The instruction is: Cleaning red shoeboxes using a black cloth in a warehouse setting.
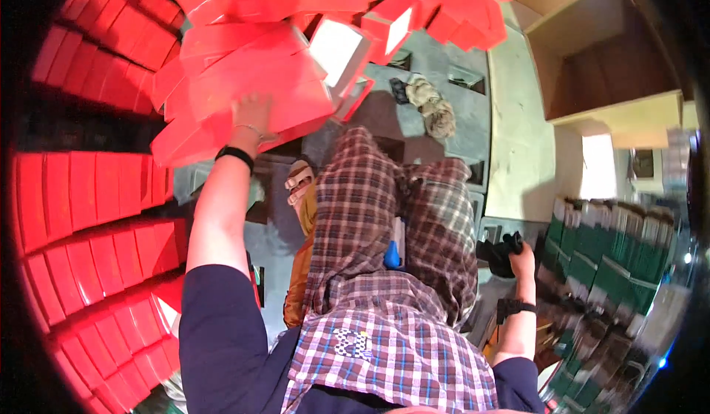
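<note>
Overhead, I am pressing my left hand [251,114] flat against a big red box [251,81] at eleven o'clock, fingers spread on its side rather than closed around it, among a jumble of loose red boxes [414,0] running toward one o'clock. Stacked red boxes [89,192] are already filling the wall at nine o'clock, so I am judging much is shelved and the jumble remains. At four o'clock my right hand [518,255] is clenching a small black object [501,255] beside green-and-white packs [614,258].
</note>
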Action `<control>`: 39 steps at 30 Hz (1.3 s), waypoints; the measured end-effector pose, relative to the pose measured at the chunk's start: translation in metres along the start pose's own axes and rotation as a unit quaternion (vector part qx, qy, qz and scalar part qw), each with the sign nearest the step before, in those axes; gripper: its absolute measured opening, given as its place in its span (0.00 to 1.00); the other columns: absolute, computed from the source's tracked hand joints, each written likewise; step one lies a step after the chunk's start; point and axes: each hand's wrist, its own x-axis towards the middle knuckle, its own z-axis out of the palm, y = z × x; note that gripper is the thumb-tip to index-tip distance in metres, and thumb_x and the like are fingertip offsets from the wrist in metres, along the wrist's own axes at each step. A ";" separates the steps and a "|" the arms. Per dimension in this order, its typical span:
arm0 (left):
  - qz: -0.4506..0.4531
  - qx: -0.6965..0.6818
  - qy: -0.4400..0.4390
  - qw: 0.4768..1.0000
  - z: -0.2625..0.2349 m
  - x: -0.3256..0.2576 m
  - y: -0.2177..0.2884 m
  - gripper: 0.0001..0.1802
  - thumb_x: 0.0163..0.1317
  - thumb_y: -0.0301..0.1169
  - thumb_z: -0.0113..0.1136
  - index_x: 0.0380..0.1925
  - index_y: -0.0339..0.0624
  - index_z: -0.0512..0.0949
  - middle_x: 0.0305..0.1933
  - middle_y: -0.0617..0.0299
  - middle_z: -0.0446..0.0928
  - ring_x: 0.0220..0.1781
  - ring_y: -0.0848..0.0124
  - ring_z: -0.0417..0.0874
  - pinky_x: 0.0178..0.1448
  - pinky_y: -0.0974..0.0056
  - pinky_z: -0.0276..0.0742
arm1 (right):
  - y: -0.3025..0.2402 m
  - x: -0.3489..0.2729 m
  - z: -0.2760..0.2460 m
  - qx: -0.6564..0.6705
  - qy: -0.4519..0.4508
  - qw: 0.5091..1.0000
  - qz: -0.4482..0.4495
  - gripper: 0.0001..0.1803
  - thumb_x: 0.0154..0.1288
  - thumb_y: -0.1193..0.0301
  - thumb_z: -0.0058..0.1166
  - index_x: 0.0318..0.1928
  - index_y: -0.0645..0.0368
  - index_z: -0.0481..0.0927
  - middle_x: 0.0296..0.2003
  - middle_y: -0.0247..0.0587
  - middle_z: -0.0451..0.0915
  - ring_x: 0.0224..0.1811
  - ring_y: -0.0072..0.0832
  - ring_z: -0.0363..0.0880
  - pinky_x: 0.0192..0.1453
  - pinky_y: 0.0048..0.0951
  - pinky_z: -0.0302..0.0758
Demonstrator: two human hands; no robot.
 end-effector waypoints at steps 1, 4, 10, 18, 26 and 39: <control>0.024 -0.006 0.043 0.999 0.018 0.001 -0.004 0.52 0.38 0.52 0.79 0.65 0.52 0.66 0.61 0.52 0.70 0.65 0.52 0.69 0.65 0.43 0.66 | 0.003 -0.003 -0.003 0.044 -0.009 0.999 0.014 0.20 0.52 0.70 0.58 0.47 0.61 0.80 0.43 0.60 0.81 0.49 0.56 0.79 0.52 0.46 0.76; 0.020 -0.024 -0.017 0.999 0.043 0.008 0.005 0.42 0.40 0.48 0.77 0.57 0.49 0.72 0.53 0.53 0.78 0.58 0.55 0.77 0.59 0.46 0.70 | 0.005 -0.006 0.013 0.063 0.052 0.995 0.048 0.22 0.50 0.69 0.60 0.48 0.64 0.79 0.40 0.62 0.82 0.47 0.54 0.82 0.51 0.43 0.76; 0.027 0.058 0.040 0.997 0.153 -0.019 0.005 0.13 0.55 0.40 0.61 0.40 0.53 0.84 0.44 0.62 0.81 0.56 0.58 0.77 0.58 0.47 0.68 | 0.002 -0.020 0.031 0.238 0.085 0.966 0.061 0.25 0.50 0.69 0.61 0.52 0.63 0.79 0.39 0.56 0.84 0.46 0.45 0.83 0.54 0.38 0.76; -0.048 -0.483 0.136 0.863 0.204 -0.053 0.052 0.16 0.63 0.42 0.53 0.42 0.44 0.80 0.50 0.49 0.77 0.51 0.53 0.78 0.56 0.46 0.72 | 0.034 -0.019 0.041 0.246 0.076 0.964 0.071 0.24 0.52 0.73 0.60 0.52 0.65 0.78 0.40 0.48 0.85 0.45 0.34 0.82 0.52 0.35 0.75; 0.035 -0.270 0.382 0.883 0.131 -0.032 0.016 0.17 0.55 0.33 0.65 0.46 0.46 0.79 0.47 0.57 0.76 0.49 0.56 0.78 0.50 0.49 0.73 | 0.063 0.003 0.068 0.183 0.074 0.979 0.050 0.23 0.53 0.75 0.59 0.52 0.64 0.79 0.41 0.47 0.85 0.45 0.35 0.83 0.52 0.34 0.75; 0.139 -0.214 0.135 0.957 0.104 -0.037 -0.059 0.12 0.63 0.42 0.58 0.38 0.48 0.80 0.38 0.51 0.82 0.43 0.50 0.82 0.43 0.51 0.77 | 0.047 -0.004 0.082 0.164 0.065 0.983 0.050 0.23 0.51 0.74 0.56 0.50 0.66 0.79 0.36 0.53 0.84 0.42 0.40 0.84 0.48 0.37 0.77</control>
